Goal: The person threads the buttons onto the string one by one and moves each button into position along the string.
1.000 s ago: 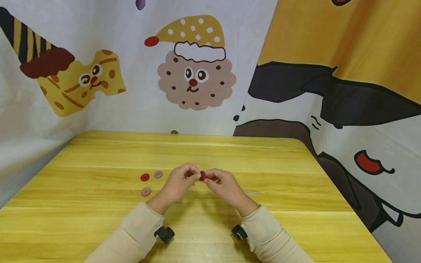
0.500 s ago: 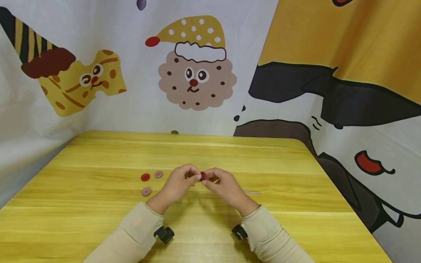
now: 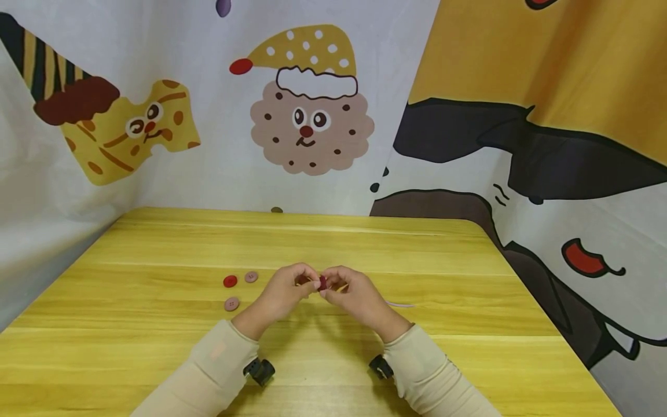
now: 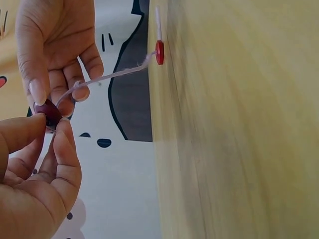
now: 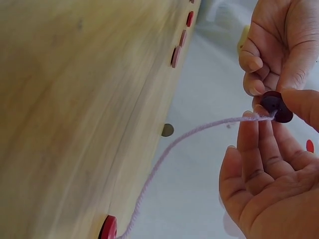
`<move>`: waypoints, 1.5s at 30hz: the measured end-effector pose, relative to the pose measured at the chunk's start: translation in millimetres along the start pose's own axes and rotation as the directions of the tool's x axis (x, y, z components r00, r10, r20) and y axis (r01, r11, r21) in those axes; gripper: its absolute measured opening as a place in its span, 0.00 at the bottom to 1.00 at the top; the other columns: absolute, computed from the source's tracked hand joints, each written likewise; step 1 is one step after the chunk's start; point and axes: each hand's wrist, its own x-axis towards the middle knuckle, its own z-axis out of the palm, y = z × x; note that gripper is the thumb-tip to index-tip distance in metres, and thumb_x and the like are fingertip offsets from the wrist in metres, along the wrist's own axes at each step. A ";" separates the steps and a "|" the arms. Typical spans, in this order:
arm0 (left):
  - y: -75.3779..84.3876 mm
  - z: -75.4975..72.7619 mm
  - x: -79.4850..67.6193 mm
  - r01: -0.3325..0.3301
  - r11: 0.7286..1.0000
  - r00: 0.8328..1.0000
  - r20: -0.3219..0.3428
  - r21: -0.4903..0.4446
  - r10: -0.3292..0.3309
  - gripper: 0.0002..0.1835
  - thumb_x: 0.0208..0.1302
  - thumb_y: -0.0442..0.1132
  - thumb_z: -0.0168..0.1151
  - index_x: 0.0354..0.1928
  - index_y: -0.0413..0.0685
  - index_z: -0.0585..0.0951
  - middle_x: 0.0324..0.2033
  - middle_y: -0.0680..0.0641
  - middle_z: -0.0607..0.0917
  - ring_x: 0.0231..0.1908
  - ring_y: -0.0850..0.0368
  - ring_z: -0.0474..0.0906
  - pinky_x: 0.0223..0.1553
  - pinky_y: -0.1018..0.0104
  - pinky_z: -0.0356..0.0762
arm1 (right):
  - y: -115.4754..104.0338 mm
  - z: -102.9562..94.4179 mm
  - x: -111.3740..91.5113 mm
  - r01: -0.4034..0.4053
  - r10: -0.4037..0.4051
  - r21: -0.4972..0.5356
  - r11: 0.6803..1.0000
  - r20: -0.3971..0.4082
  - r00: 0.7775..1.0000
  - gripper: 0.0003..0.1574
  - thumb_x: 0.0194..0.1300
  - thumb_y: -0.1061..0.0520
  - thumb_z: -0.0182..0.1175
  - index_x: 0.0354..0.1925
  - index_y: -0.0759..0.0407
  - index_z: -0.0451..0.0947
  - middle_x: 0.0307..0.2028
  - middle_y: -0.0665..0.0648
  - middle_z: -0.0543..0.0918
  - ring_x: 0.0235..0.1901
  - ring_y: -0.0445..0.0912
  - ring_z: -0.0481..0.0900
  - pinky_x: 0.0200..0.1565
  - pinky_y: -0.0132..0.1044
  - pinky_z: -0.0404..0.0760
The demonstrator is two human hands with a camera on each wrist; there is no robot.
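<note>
A dark red button (image 3: pixel 322 282) is held up between both hands above the table. My left hand (image 3: pixel 285 289) pinches it by the edge with thumb and fingertips. From the other side my right hand (image 3: pixel 359 292) grips the same button, its thumb on the rim in the right wrist view. Pale lilac yarn (image 5: pixel 199 128) meets the button's face at a hole; whether it passes right through is hard to tell. Further along the yarn, a bright red button (image 4: pixel 159 53) stands on edge at the table, threaded on it. The head view shows only the yarn's tail beside my right wrist.
On the wooden table (image 3: pixel 312 359), left of my hands, lie a red button (image 3: pixel 230 281) and two dusty-pink buttons, one farther back (image 3: pixel 251 277) and one nearer (image 3: pixel 231 304). A cartoon-printed curtain (image 3: pixel 198 35) hangs behind the table and along its sides.
The dark red button has shifted slightly down and right. My left fingers have dipped a little around it. The loose buttons on the table stay put.
</note>
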 end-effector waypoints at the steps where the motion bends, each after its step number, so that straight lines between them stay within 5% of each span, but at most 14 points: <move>1: 0.0 0.0 -0.2 0.000 1.000 1.000 0.005 0.005 0.000 0.02 0.67 0.32 0.59 0.38 0.44 0.80 0.34 0.50 0.82 0.35 0.52 0.77 0.36 0.63 0.76 | -0.1 0.0 0.2 -0.001 0.001 -0.004 1.000 0.005 1.000 0.16 0.64 0.59 0.64 0.50 0.58 0.79 0.36 0.50 0.83 0.39 0.43 0.78 0.44 0.40 0.76; 11: 0.0 -0.2 -1.0 0.000 0.998 1.000 -0.004 0.063 0.000 0.02 0.67 0.34 0.60 0.37 0.45 0.80 0.35 0.50 0.82 0.35 0.58 0.75 0.35 0.64 0.74 | -4.4 -1.5 0.6 0.010 -0.008 -0.056 0.998 0.043 0.999 0.18 0.63 0.60 0.64 0.52 0.59 0.79 0.38 0.49 0.84 0.39 0.43 0.78 0.45 0.41 0.76; 26: 3.3 -8.0 -2.5 0.032 0.999 0.997 -0.074 0.027 -0.030 0.02 0.68 0.34 0.59 0.38 0.45 0.80 0.35 0.49 0.81 0.35 0.56 0.73 0.35 0.64 0.72 | 4.4 -13.7 2.6 -0.030 0.036 -0.083 0.996 0.066 0.997 0.20 0.64 0.58 0.64 0.53 0.63 0.78 0.37 0.51 0.82 0.39 0.44 0.78 0.42 0.39 0.78; 32: 3.7 -9.0 -3.3 0.030 0.999 0.997 -0.072 0.037 -0.027 0.02 0.67 0.34 0.60 0.38 0.43 0.80 0.33 0.49 0.80 0.33 0.56 0.72 0.33 0.64 0.71 | 8.5 -16.8 4.4 -0.065 0.069 -0.060 0.996 0.076 0.995 0.20 0.63 0.59 0.65 0.53 0.63 0.78 0.37 0.53 0.81 0.37 0.47 0.79 0.34 0.35 0.79; 45: 1.9 -10.6 -4.9 0.027 1.000 0.996 -0.081 0.010 -0.026 0.03 0.68 0.34 0.58 0.38 0.42 0.79 0.33 0.49 0.80 0.34 0.57 0.73 0.36 0.64 0.72 | 14.2 -22.3 5.6 -0.076 0.083 -0.078 0.994 0.091 0.992 0.17 0.63 0.59 0.65 0.50 0.63 0.79 0.37 0.53 0.81 0.38 0.47 0.78 0.34 0.35 0.78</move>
